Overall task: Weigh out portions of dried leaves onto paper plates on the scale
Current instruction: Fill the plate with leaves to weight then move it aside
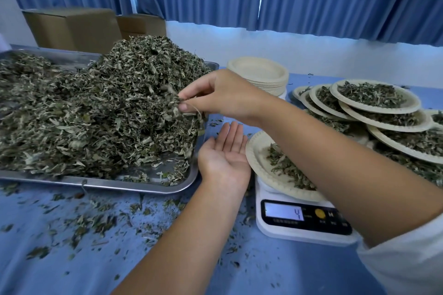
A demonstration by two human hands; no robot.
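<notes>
On the scale display point(284, 212), a 4

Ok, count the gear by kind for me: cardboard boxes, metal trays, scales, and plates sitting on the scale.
cardboard boxes: 2
metal tray: 1
scale: 1
plate on the scale: 1
Total: 5

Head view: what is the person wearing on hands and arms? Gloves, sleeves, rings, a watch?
No gloves, rings or watch show on the left hand or the right hand. The right arm wears a white sleeve ending near the elbow. The left forearm is uncovered to the frame edge, with no sleeve in view.
</notes>
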